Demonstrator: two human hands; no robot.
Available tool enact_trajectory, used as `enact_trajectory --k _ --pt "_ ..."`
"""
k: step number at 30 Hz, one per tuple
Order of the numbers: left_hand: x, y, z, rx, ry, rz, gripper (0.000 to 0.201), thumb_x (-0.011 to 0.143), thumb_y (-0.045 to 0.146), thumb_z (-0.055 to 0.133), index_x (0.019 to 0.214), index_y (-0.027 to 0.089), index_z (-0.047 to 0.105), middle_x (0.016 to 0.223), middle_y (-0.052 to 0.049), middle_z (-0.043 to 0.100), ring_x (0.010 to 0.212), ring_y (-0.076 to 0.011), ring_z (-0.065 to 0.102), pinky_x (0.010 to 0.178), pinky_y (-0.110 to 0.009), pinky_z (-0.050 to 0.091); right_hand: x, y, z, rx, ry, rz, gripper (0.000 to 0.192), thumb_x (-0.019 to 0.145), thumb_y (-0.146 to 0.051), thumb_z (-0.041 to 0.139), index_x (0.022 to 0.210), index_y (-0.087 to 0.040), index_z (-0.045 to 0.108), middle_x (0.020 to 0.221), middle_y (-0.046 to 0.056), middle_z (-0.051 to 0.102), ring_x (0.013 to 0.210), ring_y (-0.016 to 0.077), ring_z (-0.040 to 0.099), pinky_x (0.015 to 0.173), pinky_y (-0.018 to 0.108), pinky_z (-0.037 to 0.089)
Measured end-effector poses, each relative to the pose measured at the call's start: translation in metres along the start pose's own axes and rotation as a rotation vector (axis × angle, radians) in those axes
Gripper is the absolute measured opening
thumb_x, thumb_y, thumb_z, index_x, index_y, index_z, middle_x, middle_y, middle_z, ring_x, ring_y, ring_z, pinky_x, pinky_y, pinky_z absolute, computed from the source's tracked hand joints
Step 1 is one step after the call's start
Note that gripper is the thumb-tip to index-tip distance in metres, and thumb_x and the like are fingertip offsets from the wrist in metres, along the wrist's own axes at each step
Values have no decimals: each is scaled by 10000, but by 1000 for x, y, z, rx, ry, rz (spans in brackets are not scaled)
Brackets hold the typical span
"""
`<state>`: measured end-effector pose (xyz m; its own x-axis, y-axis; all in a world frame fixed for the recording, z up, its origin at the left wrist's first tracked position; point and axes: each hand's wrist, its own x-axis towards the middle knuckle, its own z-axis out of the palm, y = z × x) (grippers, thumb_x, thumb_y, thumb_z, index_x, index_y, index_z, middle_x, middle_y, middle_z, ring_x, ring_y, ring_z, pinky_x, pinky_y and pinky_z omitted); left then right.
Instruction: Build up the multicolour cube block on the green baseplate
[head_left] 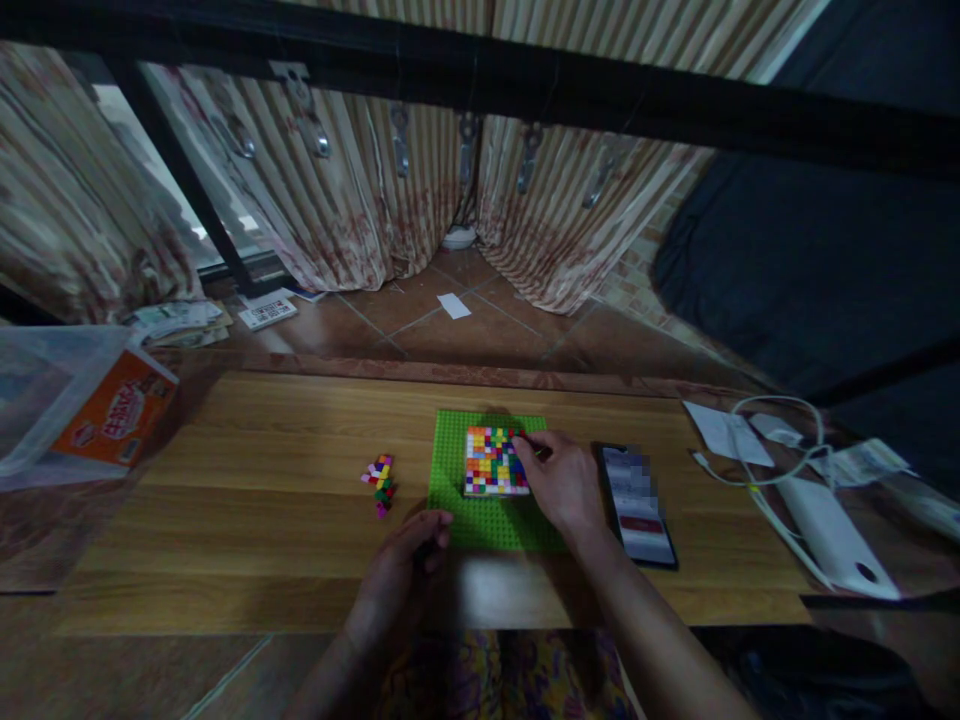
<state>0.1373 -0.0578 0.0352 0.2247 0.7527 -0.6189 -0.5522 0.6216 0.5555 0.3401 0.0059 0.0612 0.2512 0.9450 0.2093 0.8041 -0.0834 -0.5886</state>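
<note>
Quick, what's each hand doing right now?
Left hand: loosely curled at the green baseplate edge; contents cannot be told.
Right hand: fingertips on the coloured brick mosaic.

No lettering can be made out for certain. The orange package point(112, 415) at nine o'clock bears white brand lettering too blurred to read; the phone point(637, 503) screen at three o'clock is blurred.

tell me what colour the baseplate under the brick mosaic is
Bright green baseplate, clearest in the head view; the right hand touches the multicoloured brick mosaic on it.
</note>
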Motion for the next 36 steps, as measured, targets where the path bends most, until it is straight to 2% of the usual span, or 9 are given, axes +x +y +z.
enact_trajectory --k 4,12,17,21,24,26,29,31,36 --pt "0 0 0 -1 1 -9 282 689 339 733 848 132 627 661 45 484 481 -23 337 434 -170 229 -3 6 -2 125 -27 70 266 822 -445 600 814 -215 734 789 58 739 665 197 654 620 299 452" --pt "-2 2 4 -7 7 -4 293 667 319 749 856 132 625 661 42 488 479 -22 340 441 -167 226 4 21 5 680 -50 274 299 606 -437 785 742 -180 715 689 28 713 624 173 635 595 285 501" --pt "-3 3 1 1 7 7 276 681 318 735 859 138 627 664 39 492 476 -26 341 438 -170 222 4 20 9 805 -72 321 293 568 -402 809 769 -205 725 710 9 714 639 169 643 613 302 538" --pt "-2 -2 1 85 19 29 283 673 356 740 832 147 636 628 40 470 464 -34 308 429 -182 177 1 26 4 962 -52 427 321 524 -363 840 770 -197 718 684 -5 689 589 144 623 577 302 549" --pt "-4 -14 16 280 -9 32 242 692 369 734 734 157 624 536 55 385 453 -50 260 437 -205 154 -3 36 -6 1054 -28 511 336 499 -309 859 778 -191 714 663 -24 658 544 108 587 543 275 538" --pt "-6 -26 34 496 -154 32 238 738 381 693 672 165 618 486 57 331 446 -70 245 444 -228 154 -7 43 -15 1101 -33 554 337 503 -280 861 793 -191 714 665 -30 650 539 91 578 535 247 531" --pt "-4 -44 64 780 -288 244 250 824 381 609 675 182 627 523 20 398 496 -106 347 503 -244 202 -15 52 -26 1162 -65 591 329 535 -259 850 828 -191 715 696 -13 675 584 101 609 573 242 547" --pt "2 -56 80 907 -220 384 182 826 356 610 731 202 631 540 8 420 522 -131 389 545 -252 225 -21 58 -32 1198 -98 596 314 568 -259 837 851 -194 717 748 7 702 631 119 638 619 262 568" --pt "23 -75 98 1129 -53 462 116 807 253 597 893 189 643 488 36 304 576 -214 501 636 -289 315 -32 69 -42 1253 -145 598 254 645 -307 811 852 -183 732 824 45 724 716 143 675 705 286 593"
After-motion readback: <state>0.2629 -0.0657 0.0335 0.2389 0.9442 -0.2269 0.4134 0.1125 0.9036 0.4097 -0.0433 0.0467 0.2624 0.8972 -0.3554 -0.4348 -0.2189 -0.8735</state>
